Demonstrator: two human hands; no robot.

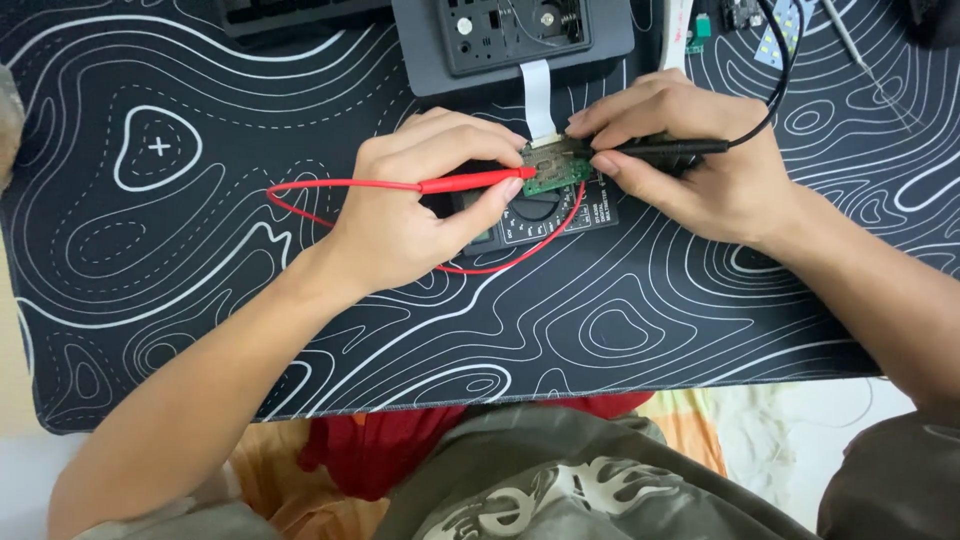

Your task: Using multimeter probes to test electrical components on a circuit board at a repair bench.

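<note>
My left hand [415, 205] grips a red test probe [470, 182], its tip touching a small green circuit board [556, 170]. My right hand [690, 160] grips a black test probe [670, 148], its tip on the same board from the right. The board lies above a dark multimeter [545, 215], partly hidden under both hands. A red lead [520, 258] loops around the meter; a black lead [775, 95] runs up to the far right. A white ribbon cable [538, 98] joins the board to a grey device [515, 40].
Everything lies on a black desk mat [200, 220] with white contour lines. A keyboard edge [290, 15] sits at the top left. Small boards, an LED strip [785, 30] and a thin metal tool [860, 50] lie at the top right. The mat's front edge runs near my lap.
</note>
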